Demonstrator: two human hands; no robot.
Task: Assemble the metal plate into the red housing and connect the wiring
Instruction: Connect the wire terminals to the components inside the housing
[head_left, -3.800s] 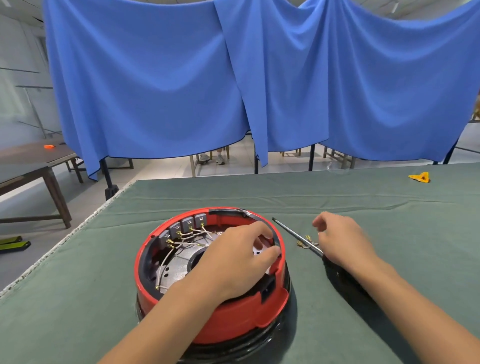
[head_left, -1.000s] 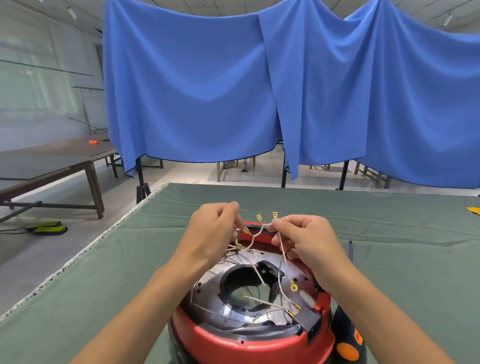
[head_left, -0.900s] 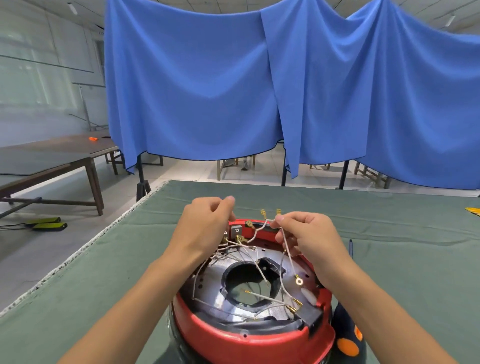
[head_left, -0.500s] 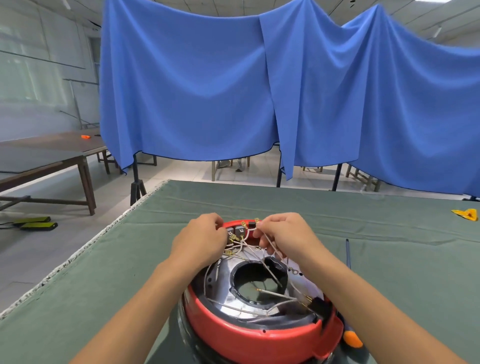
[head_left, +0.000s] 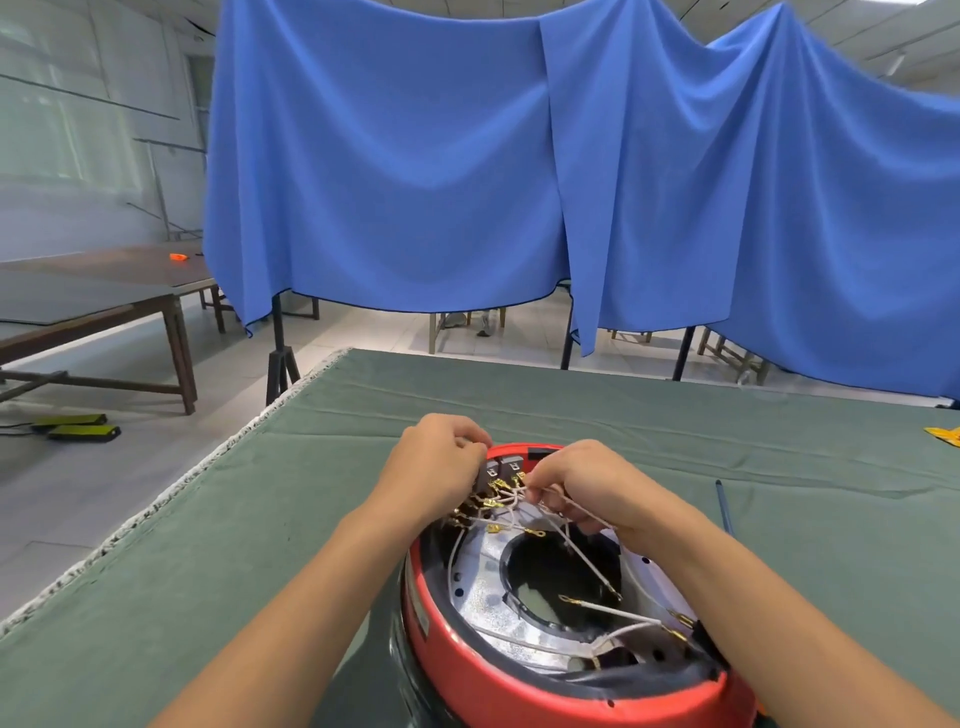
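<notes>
Metal plate (head_left: 485, 582) and wires (head_left: 563, 525) inside red housing (head_left: 467, 670)

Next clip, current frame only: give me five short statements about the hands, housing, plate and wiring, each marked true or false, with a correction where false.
1. The metal plate already sits inside the red housing. True.
2. Both hands work at the far rim of the housing, by the grey terminals. True.
3. The right hand holds a screwdriver. False: it pinches white wires; the screwdriver lies on the green cloth to the right.
4. Every wire end is plugged in. False: several brass ends, such as one loose end over the plate's central hole, hang free.
5. The left hand rests flat on the table. False: its fingers are curled at the terminals.
</notes>
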